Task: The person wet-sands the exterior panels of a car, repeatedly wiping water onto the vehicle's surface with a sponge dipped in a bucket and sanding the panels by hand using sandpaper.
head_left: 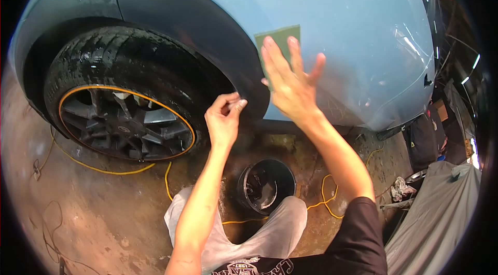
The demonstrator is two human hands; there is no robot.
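Observation:
My right hand [289,85] lies over a green rectangular sheet that looks like sandpaper [284,33], on the pale blue car body panel [358,31]. Its fingers are spread and stretched out, covering the sheet's lower part. To the left, at the inner edge of the black wheel arch trim [192,10], my left hand [225,114] has thumb and fingers pinched together. Whether they grip the trim's lip or something small is hidden.
The tire [114,52] and its orange-rimmed wheel [124,124] fill the left. Between my knees and the car stands a black bucket [293,181]. A yellow cord [114,172] snakes over the floor. Grey cloth [438,218] drapes at the right.

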